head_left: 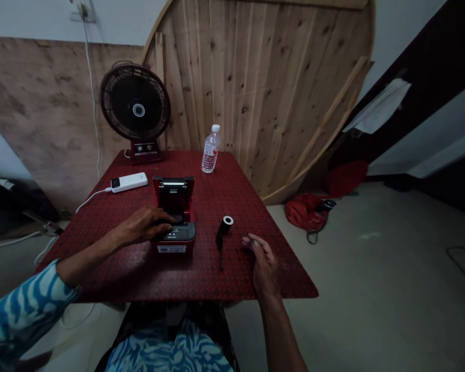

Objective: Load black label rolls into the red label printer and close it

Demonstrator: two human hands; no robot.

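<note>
A small red-and-black printer (177,234) sits on the table with its lid (173,191) raised. My left hand (153,223) comes over its left side, fingers closed on the edge and fingertips in the open bay, partly hidden. To the printer's right lies a small roll (227,222) with a white end and dark core hole, and a dark strip (220,248) trails from it toward me. Further right, my right hand (264,257) hovers near the table's right edge, thumb pressed to curled fingers. Whatever may be between them is too small to make out.
On the red patterned table (127,276) also stand a water bottle (211,150), a dark red round fan-shaped appliance (136,108) and a white power bank (129,182) with a cable. A red bag (306,212) lies on the floor at right. Wooden boards lean behind.
</note>
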